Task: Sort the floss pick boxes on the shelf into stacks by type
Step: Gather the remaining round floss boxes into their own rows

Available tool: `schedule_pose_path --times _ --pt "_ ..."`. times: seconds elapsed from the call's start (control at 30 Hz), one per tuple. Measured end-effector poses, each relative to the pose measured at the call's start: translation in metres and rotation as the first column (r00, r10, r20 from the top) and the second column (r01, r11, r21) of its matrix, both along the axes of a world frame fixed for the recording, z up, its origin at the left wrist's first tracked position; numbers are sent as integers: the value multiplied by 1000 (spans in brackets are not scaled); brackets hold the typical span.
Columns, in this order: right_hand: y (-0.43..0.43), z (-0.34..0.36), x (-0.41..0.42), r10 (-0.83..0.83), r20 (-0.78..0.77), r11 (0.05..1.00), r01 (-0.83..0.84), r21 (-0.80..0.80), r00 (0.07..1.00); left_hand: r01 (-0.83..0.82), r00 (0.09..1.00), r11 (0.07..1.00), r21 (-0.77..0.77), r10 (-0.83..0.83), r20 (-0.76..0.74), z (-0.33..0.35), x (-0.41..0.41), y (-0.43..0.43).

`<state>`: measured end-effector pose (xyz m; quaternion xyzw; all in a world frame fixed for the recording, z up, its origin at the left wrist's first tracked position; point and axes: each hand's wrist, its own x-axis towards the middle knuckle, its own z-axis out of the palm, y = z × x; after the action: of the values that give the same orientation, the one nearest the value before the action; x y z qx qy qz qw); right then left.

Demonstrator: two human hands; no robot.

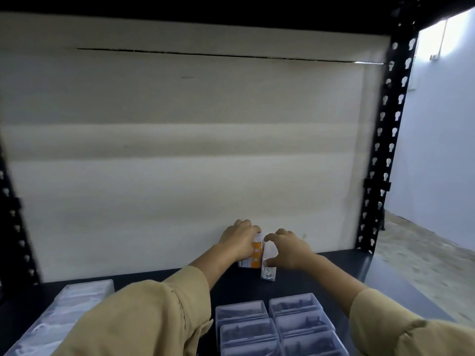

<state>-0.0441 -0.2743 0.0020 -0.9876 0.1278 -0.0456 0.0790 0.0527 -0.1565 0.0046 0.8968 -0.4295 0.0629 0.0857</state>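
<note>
Nearest, at 6 o'clock: lidded tubs [277, 327] in two rows on the black shelf [334, 273]; at 8 o'clock, wrapped packs [64, 317]; farther, toward 12 o'clock, left hand [240, 240] curled over an orange box [254, 255], gripping it; just right, right hand [288, 249], thumb and forefinger hooked round a clear box [268, 272]; boxes side by side; pale backboard [180, 150] behind.

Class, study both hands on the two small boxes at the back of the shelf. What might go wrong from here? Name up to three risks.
1. The left grip covers the orange box and the right grip curls round the clear box right beside it; lifting one may knock the other.
2. The left sleeve lies close beside the front boxes; drawing that arm back may shove those rows askew.
</note>
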Motion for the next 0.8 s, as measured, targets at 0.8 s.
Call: schedule_pose_path --times 0.8 --pt "40 -3 -1 0 39 952 -12 307 999 18 1000 998 53 -17 -10 8 2 107"
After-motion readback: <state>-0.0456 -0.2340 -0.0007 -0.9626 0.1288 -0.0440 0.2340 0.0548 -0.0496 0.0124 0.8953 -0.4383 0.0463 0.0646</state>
